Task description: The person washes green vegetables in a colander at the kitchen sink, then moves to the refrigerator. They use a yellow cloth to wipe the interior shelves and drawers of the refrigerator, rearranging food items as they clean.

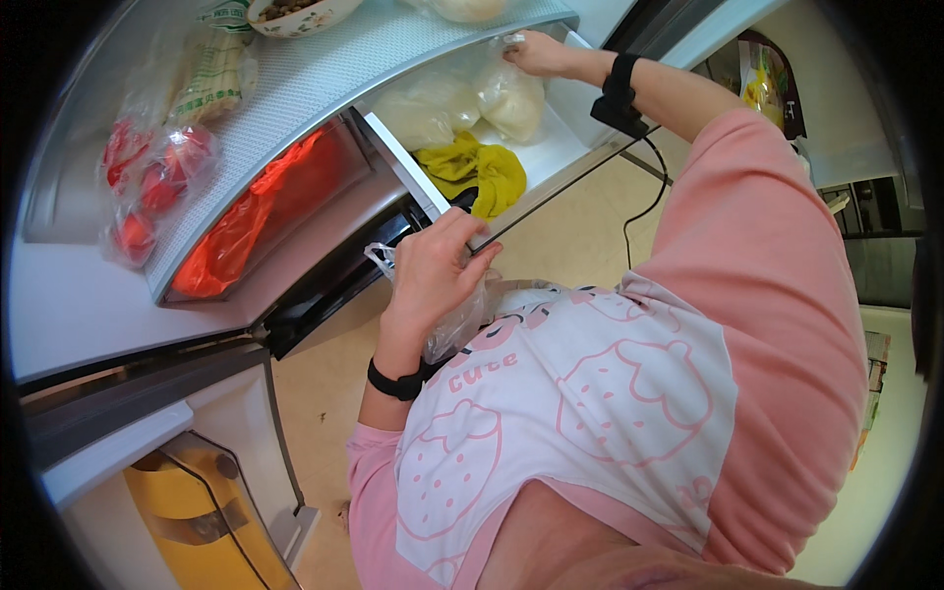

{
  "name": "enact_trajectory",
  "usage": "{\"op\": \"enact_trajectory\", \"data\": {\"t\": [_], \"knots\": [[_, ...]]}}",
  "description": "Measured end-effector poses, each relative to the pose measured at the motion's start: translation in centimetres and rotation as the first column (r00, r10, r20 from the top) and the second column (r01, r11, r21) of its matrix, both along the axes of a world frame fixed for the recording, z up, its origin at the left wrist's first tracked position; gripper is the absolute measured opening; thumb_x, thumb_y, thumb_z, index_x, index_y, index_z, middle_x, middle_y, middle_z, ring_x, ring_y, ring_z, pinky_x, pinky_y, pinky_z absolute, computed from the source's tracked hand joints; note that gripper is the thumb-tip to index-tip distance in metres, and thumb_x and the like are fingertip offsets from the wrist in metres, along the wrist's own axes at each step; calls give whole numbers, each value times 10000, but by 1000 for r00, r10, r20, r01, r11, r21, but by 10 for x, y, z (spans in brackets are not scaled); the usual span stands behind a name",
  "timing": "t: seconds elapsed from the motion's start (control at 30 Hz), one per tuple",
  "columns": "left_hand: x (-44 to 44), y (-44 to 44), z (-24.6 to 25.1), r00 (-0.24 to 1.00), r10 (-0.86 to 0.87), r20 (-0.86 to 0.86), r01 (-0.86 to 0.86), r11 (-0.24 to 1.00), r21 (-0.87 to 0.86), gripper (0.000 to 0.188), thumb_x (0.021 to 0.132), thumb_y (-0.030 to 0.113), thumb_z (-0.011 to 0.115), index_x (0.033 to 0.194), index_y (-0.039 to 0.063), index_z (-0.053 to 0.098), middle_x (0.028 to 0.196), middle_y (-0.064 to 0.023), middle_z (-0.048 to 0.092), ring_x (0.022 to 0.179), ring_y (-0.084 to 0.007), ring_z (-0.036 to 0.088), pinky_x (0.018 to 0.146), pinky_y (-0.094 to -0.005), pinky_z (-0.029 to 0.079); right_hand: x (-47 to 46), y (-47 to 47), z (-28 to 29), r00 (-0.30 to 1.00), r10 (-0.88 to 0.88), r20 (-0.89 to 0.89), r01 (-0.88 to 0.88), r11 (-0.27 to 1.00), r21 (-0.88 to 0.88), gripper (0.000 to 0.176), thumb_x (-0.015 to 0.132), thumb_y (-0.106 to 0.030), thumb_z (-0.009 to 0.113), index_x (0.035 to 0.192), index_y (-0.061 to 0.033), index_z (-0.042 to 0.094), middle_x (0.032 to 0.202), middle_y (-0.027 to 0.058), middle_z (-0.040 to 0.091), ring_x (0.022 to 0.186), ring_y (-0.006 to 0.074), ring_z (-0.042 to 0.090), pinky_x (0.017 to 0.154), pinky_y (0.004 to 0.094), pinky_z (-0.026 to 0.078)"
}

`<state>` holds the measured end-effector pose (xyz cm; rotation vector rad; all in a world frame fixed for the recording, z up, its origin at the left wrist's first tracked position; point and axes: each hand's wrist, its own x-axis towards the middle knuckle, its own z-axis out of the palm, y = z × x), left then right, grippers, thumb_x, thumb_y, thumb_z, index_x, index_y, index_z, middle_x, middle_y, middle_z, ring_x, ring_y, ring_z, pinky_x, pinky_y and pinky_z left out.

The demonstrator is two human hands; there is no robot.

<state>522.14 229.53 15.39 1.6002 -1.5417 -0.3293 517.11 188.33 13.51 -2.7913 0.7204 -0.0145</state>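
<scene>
My right hand (532, 55) pinches the gathered neck of a clear plastic bag (512, 110) with something pale and rounded inside. That bag is at the right end of a pulled-out white refrigerator drawer (564, 147). Beside it lies another plastic bag (428, 110) with pale contents, and a crumpled yellow-green cloth (479, 169) is in front of both. My left hand (442, 254) grips the drawer's front edge at its left corner. A thin clear plastic bag (461, 321) hangs beneath the left hand; how it is held is hidden.
On the shelf (295, 133) above are bagged red round items (158, 188), a printed bag of pale sticks (210, 74) and a flowered bowl (302, 18). A red plastic bag (243, 221) fills the compartment left of the drawer. An open door (228, 398) stands lower left. A black cable (645, 210) hangs from my right wrist.
</scene>
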Motion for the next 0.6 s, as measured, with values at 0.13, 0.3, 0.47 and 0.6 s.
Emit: {"op": "enact_trajectory", "data": {"t": [0.13, 0.3, 0.47, 0.6], "knots": [[-1, 0, 1, 1000, -5, -2, 5, 1000, 10, 223, 807, 200, 788, 912, 56, 655, 832, -75, 623, 627, -267, 645, 564, -356, 486, -6, 23, 31, 988, -70, -135, 73, 997, 18, 578, 937, -313, 657, 1414, -30, 491, 1303, 230, 612, 1150, 359, 626, 974, 431, 508], [1, 0, 0, 1000, -13, 0, 13, 1000, 7, 224, 810, 200, 785, 914, 52, 654, 830, -82, 620, 632, -272, 643, 563, -356, 485, -6, 90, 86, 831, 199, -519, -289, 952, -97, 533, 921, -265, 669, 1395, -68, 522, 1262, 207, 639, 1112, 366, 637, 954, 410, 517], [1, 2, -2, 1000, -11, -6, 11, 1000, 24, 224, 813, 207, 784, 919, 59, 653, 834, -83, 623, 640, -279, 648, 568, -365, 494, 15, 162, 63, 402, 775, -487, -706, 601, 373, 642, 862, -285, 740, 1443, -156, 502, 1451, 196, 490, 1226, 400, 558, 1027, 441, 461], [0, 2, -3, 1000, 4, 11, -4, 1000, -15, 222, 815, 215, 781, 920, 69, 650, 846, -81, 627, 656, -290, 652, 577, -380, 503, 35, 164, 7, 161, 637, -754, -651, 643, 404, 974, 710, -412, 851, 1539, -186, 393, 1522, 189, 396, 1364, 415, 436, 1125, 455, 370]]}}
